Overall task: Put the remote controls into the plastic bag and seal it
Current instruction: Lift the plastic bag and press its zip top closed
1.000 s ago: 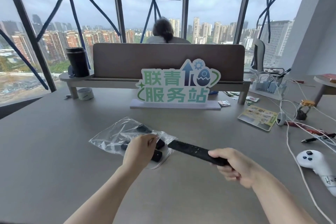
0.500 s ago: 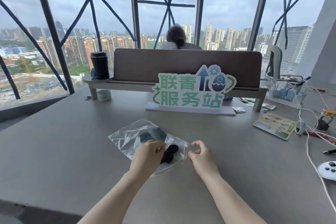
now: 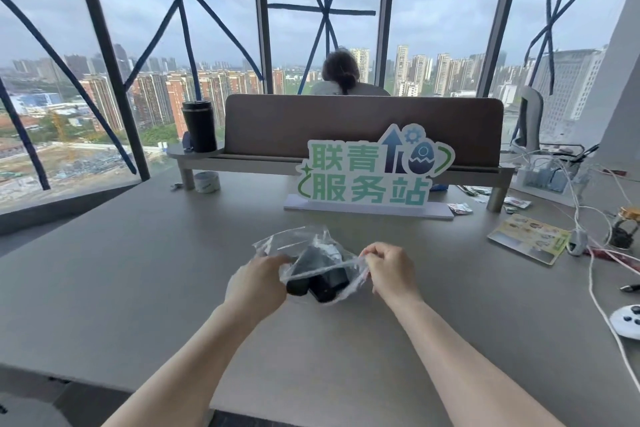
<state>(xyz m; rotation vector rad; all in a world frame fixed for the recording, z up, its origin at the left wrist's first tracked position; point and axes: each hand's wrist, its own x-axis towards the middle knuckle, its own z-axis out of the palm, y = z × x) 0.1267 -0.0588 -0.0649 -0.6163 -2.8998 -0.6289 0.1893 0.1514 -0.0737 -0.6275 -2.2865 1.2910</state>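
Both hands pinch the bag (image 3: 304, 246) mouth, left hand (image 3: 258, 282) and right hand (image 3: 391, 269) at opposite ends, remotes (image 3: 320, 279) inside. It lies on the tabletop (image 3: 138, 270) just before the sign (image 3: 374, 172); a white controller (image 3: 627, 324) and cables (image 3: 595, 288) lie well right of the sign.

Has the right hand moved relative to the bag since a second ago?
Yes. The right hand moved left to the plastic bag mouth and now pinches its edge.
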